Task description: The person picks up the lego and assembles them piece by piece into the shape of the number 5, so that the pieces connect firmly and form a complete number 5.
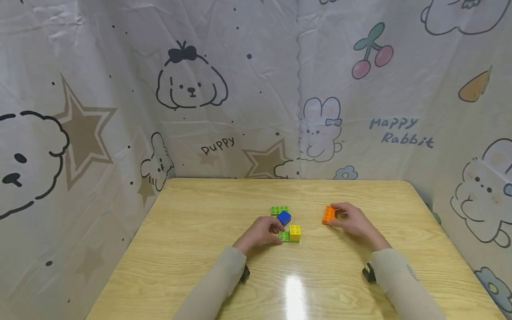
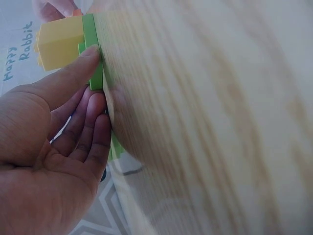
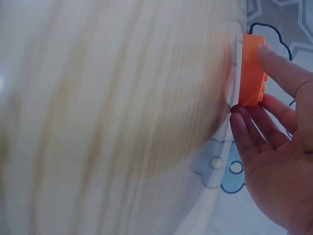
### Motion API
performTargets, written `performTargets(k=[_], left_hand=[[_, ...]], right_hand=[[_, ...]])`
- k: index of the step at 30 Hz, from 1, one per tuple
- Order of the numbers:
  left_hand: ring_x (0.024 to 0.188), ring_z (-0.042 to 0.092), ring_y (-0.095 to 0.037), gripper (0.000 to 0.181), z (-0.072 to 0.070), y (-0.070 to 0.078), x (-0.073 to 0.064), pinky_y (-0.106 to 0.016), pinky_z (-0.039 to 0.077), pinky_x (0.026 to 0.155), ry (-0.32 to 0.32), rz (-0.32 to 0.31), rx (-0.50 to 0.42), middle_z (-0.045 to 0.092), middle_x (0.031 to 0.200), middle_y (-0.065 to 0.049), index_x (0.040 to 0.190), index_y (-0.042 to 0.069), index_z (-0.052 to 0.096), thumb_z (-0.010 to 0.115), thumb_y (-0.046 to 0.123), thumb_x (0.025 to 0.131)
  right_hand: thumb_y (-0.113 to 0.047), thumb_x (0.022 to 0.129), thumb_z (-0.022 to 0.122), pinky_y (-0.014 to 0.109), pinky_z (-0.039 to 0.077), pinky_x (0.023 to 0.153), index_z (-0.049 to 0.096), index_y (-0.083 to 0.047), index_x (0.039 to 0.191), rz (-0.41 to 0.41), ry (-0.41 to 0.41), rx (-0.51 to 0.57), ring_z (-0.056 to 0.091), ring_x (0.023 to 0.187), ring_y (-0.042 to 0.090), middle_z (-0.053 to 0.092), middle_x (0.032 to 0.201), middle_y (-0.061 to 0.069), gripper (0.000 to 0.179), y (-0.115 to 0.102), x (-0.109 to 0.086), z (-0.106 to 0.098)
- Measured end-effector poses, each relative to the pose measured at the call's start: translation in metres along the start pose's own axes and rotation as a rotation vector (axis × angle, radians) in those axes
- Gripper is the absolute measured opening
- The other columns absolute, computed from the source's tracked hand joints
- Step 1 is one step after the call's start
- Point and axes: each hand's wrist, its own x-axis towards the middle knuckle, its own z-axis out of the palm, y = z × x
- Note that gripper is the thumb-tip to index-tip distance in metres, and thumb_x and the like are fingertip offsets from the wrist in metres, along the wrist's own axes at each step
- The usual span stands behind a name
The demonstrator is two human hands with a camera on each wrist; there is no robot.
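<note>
My left hand pinches a flat green toy brick by its left end, thumb on the near side. A yellow brick stands on the right half of that green brick; in the left wrist view the thumb presses the green edge close to the table. Just beyond the left fingers lies a blue brick, set at an angle. To the right, my right hand grips an orange brick between thumb and fingers, its studs facing up. In the right wrist view the orange brick is slightly above the tabletop.
A second green brick lies behind the blue one, partly covered by it. The wooden table ends at a patterned cloth hung at the back and sides. Each wrist bears a small dark camera.
</note>
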Motion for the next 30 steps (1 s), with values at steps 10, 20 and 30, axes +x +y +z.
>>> performTargets(k=[10, 20, 30], left_hand=[[0.089, 0.06, -0.008, 0.03, -0.001, 0.002, -0.001, -0.024, 0.053, 0.084, -0.001, -0.006, -0.013, 0.069, 0.097, 0.006, 0.109, 0.014, 0.078, 0.09, 0.011, 0.081], [0.09, 0.06, -0.009, 0.03, -0.001, 0.002, -0.001, -0.024, 0.053, 0.083, -0.005, -0.009, -0.012, 0.068, 0.097, 0.006, 0.109, 0.014, 0.077, 0.09, 0.012, 0.081], [0.088, 0.06, -0.008, 0.03, 0.0, 0.001, 0.0, -0.023, 0.053, 0.083, -0.004, -0.005, -0.019, 0.068, 0.096, 0.006, 0.109, 0.014, 0.077, 0.09, 0.011, 0.081]], right_hand=[[-0.024, 0.088, 0.085, 0.055, 0.052, 0.105, 0.058, 0.001, 0.142, 0.022, -0.036, 0.064, 0.063, 0.12, 0.039, 0.061, 0.134, 0.022, 0.065, -0.013, 0.005, 0.015], [-0.019, 0.086, 0.086, 0.053, 0.052, 0.107, 0.059, 0.002, 0.141, 0.003, -0.077, 0.078, 0.062, 0.121, 0.038, 0.061, 0.134, 0.022, 0.064, -0.024, 0.008, 0.027], [-0.019, 0.086, 0.086, 0.053, 0.051, 0.106, 0.058, -0.003, 0.143, 0.014, -0.117, 0.031, 0.062, 0.119, 0.035, 0.061, 0.135, 0.018, 0.065, -0.028, 0.012, 0.035]])
